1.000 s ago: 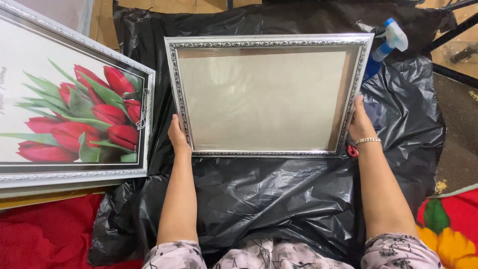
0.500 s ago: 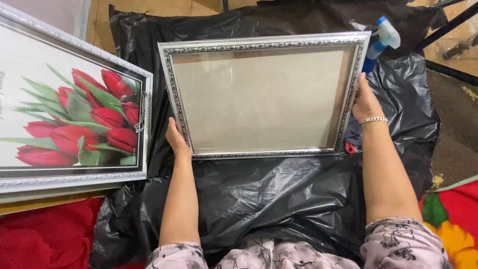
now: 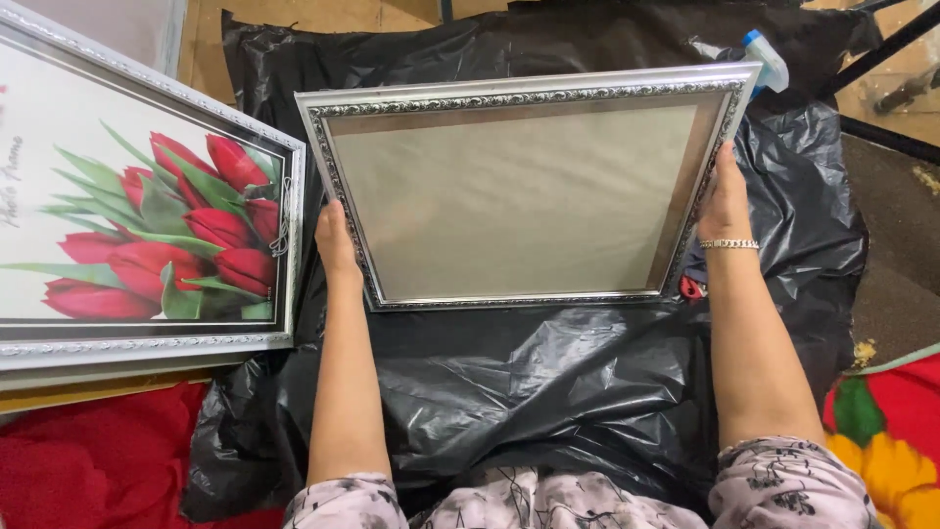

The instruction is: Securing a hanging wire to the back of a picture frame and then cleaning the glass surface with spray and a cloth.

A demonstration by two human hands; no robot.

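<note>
A silver ornate picture frame (image 3: 519, 96) with a plain beige panel is held tilted above black plastic sheeting (image 3: 529, 382). My left hand (image 3: 336, 240) grips the frame's left edge near its lower corner. My right hand (image 3: 726, 196), with a bracelet at the wrist, grips the right edge. The frame's far side is raised toward me more than the near side.
A second silver frame (image 3: 147, 343) with a picture of red tulips lies at the left. A blue-and-white spray bottle (image 3: 767, 57) peeks out behind the held frame's top right corner. Red cloth (image 3: 88, 460) lies at lower left, a flowered red fabric (image 3: 886, 431) at lower right.
Both hands have lifted and tilted the frame; its right side has risen and the right hand has slid higher along the right edge.
</note>
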